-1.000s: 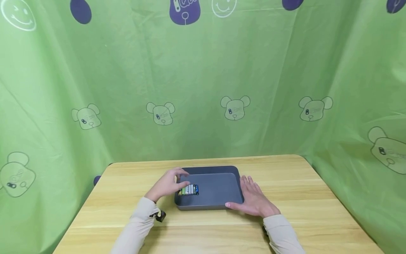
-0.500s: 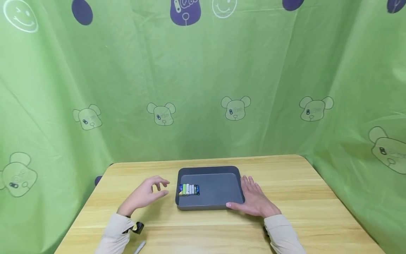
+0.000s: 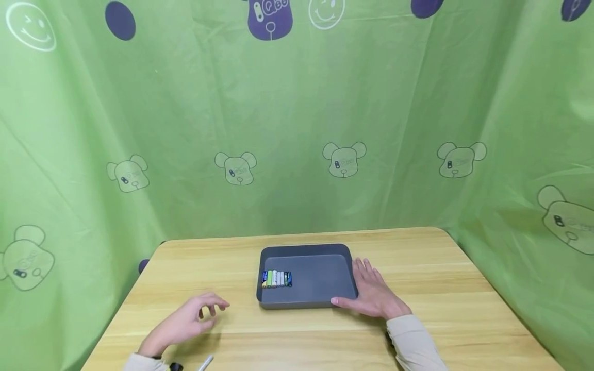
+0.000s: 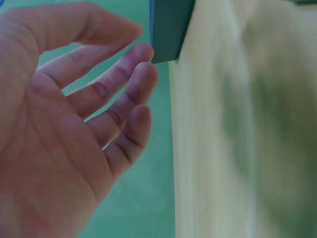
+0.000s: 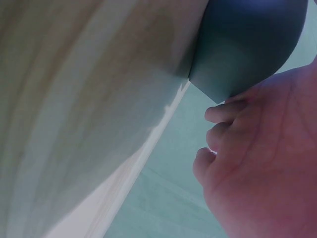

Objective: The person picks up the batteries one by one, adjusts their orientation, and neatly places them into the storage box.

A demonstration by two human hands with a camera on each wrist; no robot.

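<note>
A dark grey rectangular tray lies on the wooden table. Inside it, by the left wall, several batteries stand side by side in a row, in blue, green, white and dark wrappers. My right hand rests against the tray's right side, fingers straight along the wall and thumb at the front right corner; in the right wrist view the palm meets the tray wall. To the left of the tray and nearer the front, my left hand hovers over the table with loosely bent fingers, holding nothing.
A slim silver-grey stick-like thing lies at the bottom edge of the head view, below my left hand. The wooden table reaches back to a green curtain printed with bear heads, which also hangs on both sides.
My left hand has left the batteries in the tray and moved left and toward the front edge. The silver-grey stick came into sight. My right hand has stayed on the tray.
</note>
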